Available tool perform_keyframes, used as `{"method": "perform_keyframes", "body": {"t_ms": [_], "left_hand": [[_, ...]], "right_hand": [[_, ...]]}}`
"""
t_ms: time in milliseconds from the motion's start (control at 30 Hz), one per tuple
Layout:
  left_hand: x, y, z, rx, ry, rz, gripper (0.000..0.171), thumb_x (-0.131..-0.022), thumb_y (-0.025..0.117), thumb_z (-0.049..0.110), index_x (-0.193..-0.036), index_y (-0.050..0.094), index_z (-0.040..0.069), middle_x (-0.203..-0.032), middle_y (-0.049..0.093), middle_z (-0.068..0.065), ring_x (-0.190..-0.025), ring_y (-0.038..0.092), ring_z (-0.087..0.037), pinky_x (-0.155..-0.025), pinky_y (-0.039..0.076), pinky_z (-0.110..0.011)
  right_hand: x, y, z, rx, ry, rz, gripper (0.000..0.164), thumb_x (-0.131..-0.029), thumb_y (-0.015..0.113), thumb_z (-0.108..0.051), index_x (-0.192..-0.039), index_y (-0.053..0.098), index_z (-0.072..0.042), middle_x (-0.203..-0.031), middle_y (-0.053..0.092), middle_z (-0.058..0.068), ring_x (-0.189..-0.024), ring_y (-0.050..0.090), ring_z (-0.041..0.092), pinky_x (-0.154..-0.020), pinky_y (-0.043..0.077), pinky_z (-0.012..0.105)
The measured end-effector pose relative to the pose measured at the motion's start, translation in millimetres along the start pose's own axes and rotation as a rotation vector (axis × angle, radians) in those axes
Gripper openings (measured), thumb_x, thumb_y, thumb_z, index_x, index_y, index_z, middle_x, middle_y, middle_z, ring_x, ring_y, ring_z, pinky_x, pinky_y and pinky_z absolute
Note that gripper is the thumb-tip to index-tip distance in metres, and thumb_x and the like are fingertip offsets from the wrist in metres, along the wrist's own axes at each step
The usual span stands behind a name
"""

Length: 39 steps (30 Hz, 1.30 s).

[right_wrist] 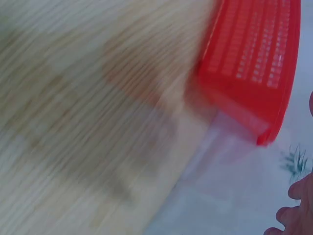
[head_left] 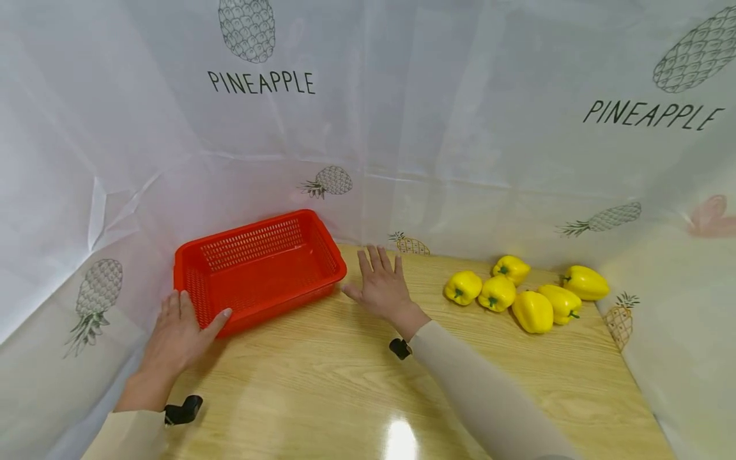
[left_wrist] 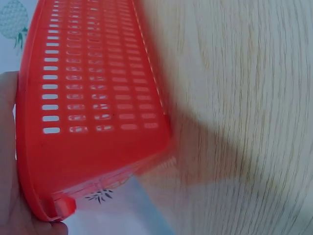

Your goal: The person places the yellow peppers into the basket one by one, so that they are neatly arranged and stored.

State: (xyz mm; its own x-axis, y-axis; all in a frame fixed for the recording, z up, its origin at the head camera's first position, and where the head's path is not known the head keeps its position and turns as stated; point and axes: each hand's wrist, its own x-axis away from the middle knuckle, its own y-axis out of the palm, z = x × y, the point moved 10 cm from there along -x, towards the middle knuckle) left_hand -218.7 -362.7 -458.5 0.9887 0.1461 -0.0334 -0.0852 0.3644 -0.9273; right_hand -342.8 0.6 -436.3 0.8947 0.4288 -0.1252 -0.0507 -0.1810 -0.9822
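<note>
Left fingers (head_left: 185, 305) against red basket (head_left: 259, 271), right fingers (head_left: 375, 259) beside.

Right wrist view: desk (right_wrist: 73, 147) blurred; right hand (right_wrist: 301, 210) mostly cut off. Left wrist view: red basket (left_wrist: 98, 156) cropped above.

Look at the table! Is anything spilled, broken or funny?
Nothing I can see looks spilled or broken. The red basket sits slanted on the table, and the yellow peppers point different ways, but neither looks really odd.

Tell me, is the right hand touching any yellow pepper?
Apart. The head view shows bare table between the right hand and the nearest yellow pepper.
</note>
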Motion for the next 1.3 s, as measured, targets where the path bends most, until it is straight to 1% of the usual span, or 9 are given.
{"method": "perform_keyframes", "body": {"t_ms": [100, 167, 233, 333, 567, 700, 933, 1100, 1300], "left_hand": [[-3.3, 3.6, 2.6, -0.006, 0.014, -0.032, 0.116, -0.104, 0.039, 0.071, -0.156, -0.003, -0.024, -0.163, -0.010, -0.047, -0.152, -0.004, -0.066, -0.123, 0.004, -0.075], [-4.3, 6.5, 6.7, -0.020, 0.032, -0.046, 0.116, -0.104, 0.039, 0.072, -0.157, -0.002, -0.023, -0.164, -0.008, -0.047, -0.153, -0.005, -0.065, -0.123, 0.005, -0.076], [-4.5, 8.8, 13.5, -0.032, 0.061, -0.048, 0.115, -0.104, 0.040, 0.072, -0.157, 0.000, -0.022, -0.164, -0.005, -0.047, -0.154, -0.003, -0.064, -0.123, 0.006, -0.075], [-3.1, 13.1, 28.6, -0.041, 0.108, -0.047, 0.114, -0.104, 0.043, 0.070, -0.158, 0.003, -0.022, -0.166, -0.002, -0.046, -0.155, -0.002, -0.063, -0.124, 0.008, -0.073], [-2.1, 30.3, 70.0, -0.021, 0.184, -0.109, 0.115, -0.102, 0.045, 0.073, -0.162, 0.001, -0.015, -0.171, -0.004, -0.037, -0.158, -0.001, -0.057, -0.124, 0.014, -0.073], [-3.3, 36.3, 91.0, -0.016, 0.225, -0.121, 0.116, -0.101, 0.047, 0.075, -0.163, 0.003, -0.012, -0.173, -0.001, -0.032, -0.160, 0.000, -0.052, -0.126, 0.014, -0.070], [-2.6, 47.5, 129.2, -0.038, 0.309, -0.130, 0.114, -0.100, 0.048, 0.075, -0.163, 0.012, -0.013, -0.174, 0.007, -0.030, -0.161, 0.006, -0.050, -0.129, 0.016, -0.064], [-2.5, 53.7, 151.0, -0.061, 0.364, -0.122, 0.113, -0.100, 0.048, 0.075, -0.163, 0.017, -0.012, -0.174, 0.011, -0.029, -0.161, 0.010, -0.049, -0.129, 0.018, -0.063], [0.1, 60.1, 169.6, -0.085, 0.404, -0.129, 0.115, -0.097, 0.047, 0.080, -0.163, 0.020, -0.010, -0.173, 0.015, -0.029, -0.161, 0.013, -0.049, -0.128, 0.020, -0.063]], "right_hand": [[-2, 6, -8, -0.045, -0.004, -0.029, 0.096, -0.102, 0.037, -0.076, -0.170, 0.016, -0.011, -0.178, 0.011, 0.011, -0.166, 0.006, 0.033, -0.131, 0.008, 0.065], [-1, 8, -8, -0.063, 0.002, -0.046, 0.097, -0.103, 0.037, -0.076, -0.170, 0.016, -0.009, -0.178, 0.010, 0.011, -0.166, 0.005, 0.033, -0.132, 0.008, 0.063], [3, 10, -7, -0.074, 0.009, -0.061, 0.098, -0.103, 0.036, -0.076, -0.170, 0.015, -0.007, -0.178, 0.010, 0.012, -0.166, 0.006, 0.033, -0.132, 0.008, 0.061], [13, 11, 1, -0.100, 0.020, -0.067, 0.098, -0.104, 0.034, -0.075, -0.169, 0.014, -0.005, -0.178, 0.010, 0.014, -0.166, 0.006, 0.033, -0.132, 0.008, 0.060], [53, 7, 30, -0.165, 0.069, -0.045, 0.096, -0.106, 0.038, -0.071, -0.168, 0.017, -0.001, -0.177, 0.010, 0.016, -0.165, 0.010, 0.036, -0.132, 0.011, 0.060], [78, 1, 45, -0.193, 0.087, -0.018, 0.096, -0.106, 0.041, -0.069, -0.166, 0.020, 0.003, -0.176, 0.013, 0.020, -0.164, 0.012, 0.038, -0.132, 0.013, 0.061], [122, -12, 70, -0.195, 0.129, 0.074, 0.095, -0.105, 0.051, -0.063, -0.163, 0.027, 0.008, -0.172, 0.022, 0.026, -0.161, 0.020, 0.045, -0.129, 0.019, 0.063], [148, -14, 85, -0.168, 0.172, 0.101, 0.094, -0.105, 0.052, -0.062, -0.163, 0.028, 0.008, -0.172, 0.024, 0.026, -0.161, 0.020, 0.044, -0.129, 0.020, 0.064], [172, -18, 95, -0.152, 0.201, 0.110, 0.093, -0.105, 0.054, -0.060, -0.162, 0.029, 0.009, -0.172, 0.023, 0.026, -0.161, 0.021, 0.044, -0.128, 0.020, 0.066]]}}
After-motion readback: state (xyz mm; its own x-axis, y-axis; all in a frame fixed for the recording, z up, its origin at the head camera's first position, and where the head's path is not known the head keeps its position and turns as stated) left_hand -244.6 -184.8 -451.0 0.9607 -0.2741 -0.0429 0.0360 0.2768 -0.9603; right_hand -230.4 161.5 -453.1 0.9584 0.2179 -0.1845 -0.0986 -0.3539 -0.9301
